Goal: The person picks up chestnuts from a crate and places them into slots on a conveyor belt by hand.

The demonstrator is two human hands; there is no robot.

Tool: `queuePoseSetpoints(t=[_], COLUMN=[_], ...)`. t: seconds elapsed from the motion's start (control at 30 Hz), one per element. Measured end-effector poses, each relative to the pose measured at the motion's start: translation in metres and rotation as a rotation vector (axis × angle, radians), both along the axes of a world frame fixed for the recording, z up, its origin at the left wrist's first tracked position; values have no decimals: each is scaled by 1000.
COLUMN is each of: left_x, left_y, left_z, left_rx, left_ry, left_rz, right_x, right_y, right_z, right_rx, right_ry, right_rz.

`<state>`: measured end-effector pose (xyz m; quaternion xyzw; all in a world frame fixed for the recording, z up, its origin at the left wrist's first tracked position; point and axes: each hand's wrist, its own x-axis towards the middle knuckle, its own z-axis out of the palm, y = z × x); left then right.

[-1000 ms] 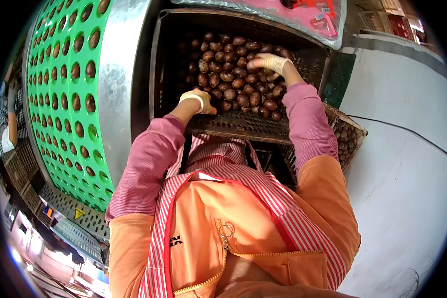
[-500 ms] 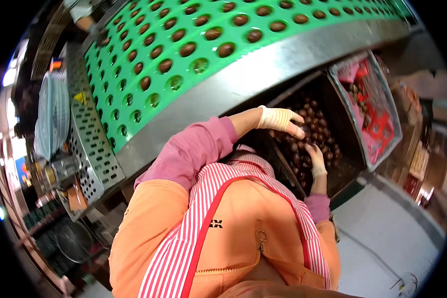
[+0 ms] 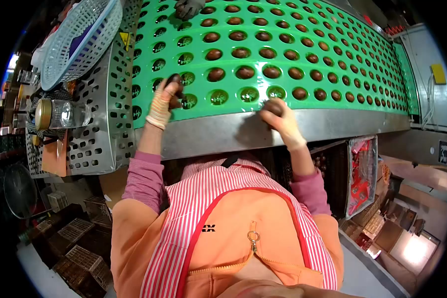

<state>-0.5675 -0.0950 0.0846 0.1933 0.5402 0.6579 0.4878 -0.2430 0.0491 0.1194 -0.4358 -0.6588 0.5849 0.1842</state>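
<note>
A green tray belt (image 3: pixel 200 110) with rows of oval cups lies before me; many cups hold dark brown, smooth, rounded pieces (image 3: pixel 245 72). My left hand (image 3: pixel 161 105), its fingers wrapped in pale tape, is closed on dark brown rounded pieces (image 3: pixel 174 79) over the left front cups. At the belt's front edge, my right hand (image 3: pixel 284 125) grips a dark brown rounded piece (image 3: pixel 272 106), close to an unfilled cup. How many pieces either hand contains is partly hidden by the fingers.
Another person's gloved hand (image 3: pixel 189 7) reaches over the belt at the back. A metal rail (image 3: pixel 208 132) borders the front. At left are a perforated metal guard (image 3: pixel 100 129), a blue basket (image 3: pixel 97 42) and a jar (image 3: pixel 62 114); at right, a lined crate (image 3: pixel 362 174).
Both hands have left the dark bin of brown pieces and come up over the belt's front edge with pieces in them. My view has swung left.
</note>
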Motion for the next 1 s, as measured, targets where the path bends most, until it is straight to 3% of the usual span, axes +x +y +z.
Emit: queuePoseSetpoints(t=[0.1,0.17,0.23,0.33,0.43,0.6,0.63,0.67,0.73,0.8,0.93,1.0], left_x=[-65,-83,-80,-77,-93,-123,-129,-139,-146,-157,-179,-189], left_y=[-11,-12,-7,8,33,68,73,73,84,101,133,132], left_z=[-46,-69,-71,-40,-17,-27,-25,-24,-28,-34,-78,-111], left_rx=[-298,-386,-493,-469,-615,-830,-864,-788,-781,-650,-467,-319], left_ry=[221,625,896,955,946,974,1001,887,1052,1184,1494,1384], left_rz=[89,12,117,206,173,-79,-104,-102,100,221,92,132], right_x=[-109,-172,-216,-259,-284,-310,-315,-319,-331,-340,-351,-346], right_y=[9,5,4,6,12,54,59,62,69,88,116,115], right_z=[-16,-1,-13,-34,-26,-38,-28,-18,-5,-25,-76,-83], right_rx=[751,676,736,762,800,910,897,878,894,1084,1179,1122], right_ry=[-189,-335,-430,-732,-822,-797,-788,-779,-806,-620,-454,-419], right_rz=[202,295,384,578,605,1013,941,871,719,791,924,869])
